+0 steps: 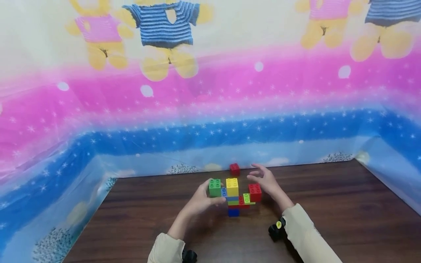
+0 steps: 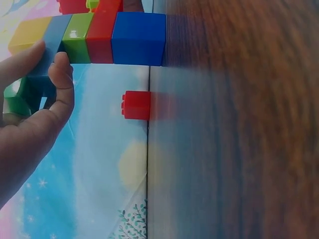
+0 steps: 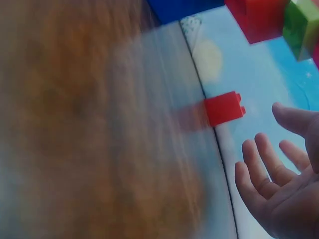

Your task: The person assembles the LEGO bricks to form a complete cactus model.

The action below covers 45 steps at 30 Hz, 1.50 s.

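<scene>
A toy-brick build stands on the table, with a dark blue brick [image 1: 233,212] at its base and red, lime and light blue layers above. On top sits a yellow brick [image 1: 232,187]; a green brick [image 1: 215,188] juts out left and a red brick [image 1: 254,192] right. My left hand [image 1: 199,201] pinches the light blue brick [image 2: 56,37] under the yellow one, thumb in front. Some fingers are hidden behind the green brick. My right hand [image 1: 268,182] is raised just right of the build, fingers apart and holding nothing.
A loose red brick [image 1: 234,169] stands behind the build near the back edge of the brown table [image 1: 141,215]. A printed cloth [image 1: 197,128] rises along the table's back and sides. Black wrist-worn devices [image 1: 276,230] show at both sleeves.
</scene>
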{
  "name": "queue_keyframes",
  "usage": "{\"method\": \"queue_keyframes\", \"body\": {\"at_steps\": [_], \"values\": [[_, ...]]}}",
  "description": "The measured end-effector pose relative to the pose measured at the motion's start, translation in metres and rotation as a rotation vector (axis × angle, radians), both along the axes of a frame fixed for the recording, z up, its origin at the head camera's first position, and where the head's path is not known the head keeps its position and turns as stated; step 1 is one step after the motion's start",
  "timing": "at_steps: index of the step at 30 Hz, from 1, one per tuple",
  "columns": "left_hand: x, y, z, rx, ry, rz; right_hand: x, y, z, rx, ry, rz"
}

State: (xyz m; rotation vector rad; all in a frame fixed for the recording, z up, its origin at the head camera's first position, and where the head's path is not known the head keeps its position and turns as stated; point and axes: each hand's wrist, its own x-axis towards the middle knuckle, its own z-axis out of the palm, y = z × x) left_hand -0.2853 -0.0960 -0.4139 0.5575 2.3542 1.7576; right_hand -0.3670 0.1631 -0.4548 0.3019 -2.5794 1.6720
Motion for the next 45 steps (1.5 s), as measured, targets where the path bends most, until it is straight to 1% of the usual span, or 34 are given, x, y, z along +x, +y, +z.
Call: {"method": "queue_keyframes", "body": {"at_steps": [3, 6, 8, 10, 13, 16, 21, 22, 26, 29, 33, 39, 45], "values": [[-0.001, 0.0, -0.001, 0.005, -0.004, -0.002, -0.009, -0.001, 0.0, 0.0, -0.019, 0.058], [-0.001, 0.0, -0.001, 0.014, 0.006, 0.003, -0.018, -0.005, 0.003, 0.056, -0.015, 0.124], [-0.001, 0.0, -0.001, 0.009, 0.019, 0.002, -0.025, -0.007, 0.005, 0.092, -0.011, 0.142], [0.0, 0.001, -0.001, 0.001, 0.026, -0.003, -0.03, -0.008, 0.006, 0.12, -0.011, 0.142], [0.002, 0.002, -0.001, -0.01, 0.032, -0.009, -0.034, -0.011, 0.006, 0.091, -0.055, 0.157], [0.003, 0.002, 0.0, -0.008, 0.032, -0.011, -0.035, -0.016, 0.005, 0.081, -0.081, 0.186], [0.003, 0.002, 0.001, 0.006, 0.025, -0.018, -0.038, -0.024, 0.0, 0.125, -0.044, 0.222], [0.003, 0.001, 0.001, 0.007, 0.022, -0.019, -0.039, -0.026, -0.001, 0.12, -0.043, 0.226], [0.004, 0.0, 0.001, 0.005, 0.014, -0.011, -0.043, -0.027, -0.004, 0.04, -0.075, 0.243], [0.004, 0.001, 0.0, 0.003, 0.01, -0.01, -0.045, -0.025, -0.006, -0.004, -0.097, 0.242], [0.003, 0.002, -0.001, 0.001, 0.011, -0.019, -0.047, -0.025, -0.008, 0.007, -0.104, 0.223], [0.004, 0.0, 0.001, -0.004, 0.007, -0.005, -0.051, -0.029, -0.01, 0.016, -0.127, 0.193], [0.006, 0.0, 0.002, 0.005, 0.001, -0.02, -0.051, -0.029, -0.011, 0.037, -0.128, 0.162]]}}
